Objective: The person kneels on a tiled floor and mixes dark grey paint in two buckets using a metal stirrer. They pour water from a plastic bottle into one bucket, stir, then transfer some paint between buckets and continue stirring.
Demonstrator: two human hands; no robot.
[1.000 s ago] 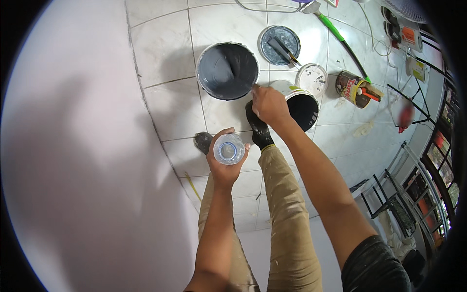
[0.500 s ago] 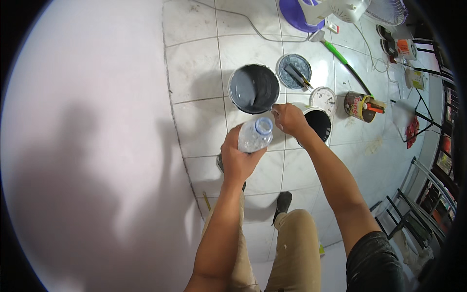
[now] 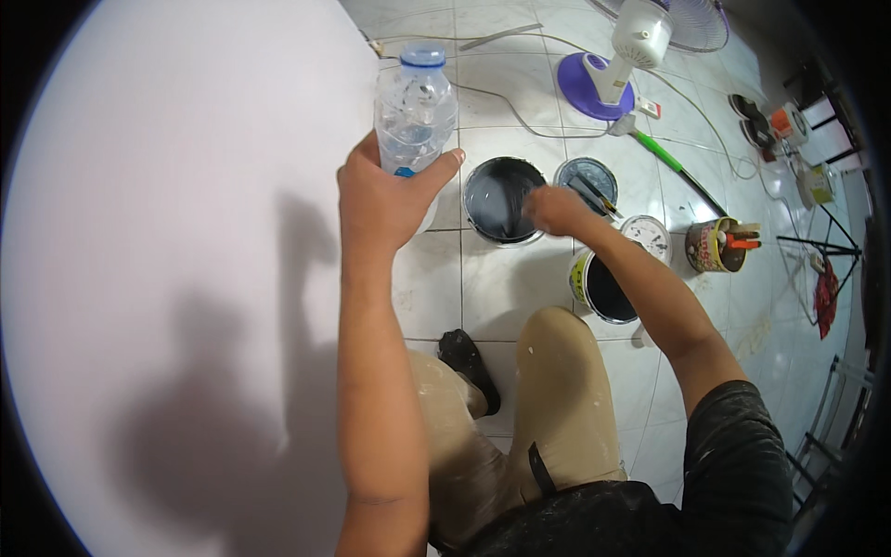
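My left hand grips a clear, crinkled plastic bottle with a blue rim, held upright beside the wall. My right hand is closed over the right side of a bucket of grey paint; whatever its slightly blurred fingers hold is unclear. A grey-smeared lid with putty knives lies just behind that hand. A second bucket with dark contents is below my right forearm, and a white lid lies near it.
A white wall fills the left side. Around me on the tiled floor are a fan on a purple base, cables, a green-handled tool, a can of tools, shoes, a red cloth and black metal frames.
The bottle has risen up and left in my left hand. My right hand has moved from the bucket's lower edge to over its inside. My knees are now bent higher and the view has shifted.
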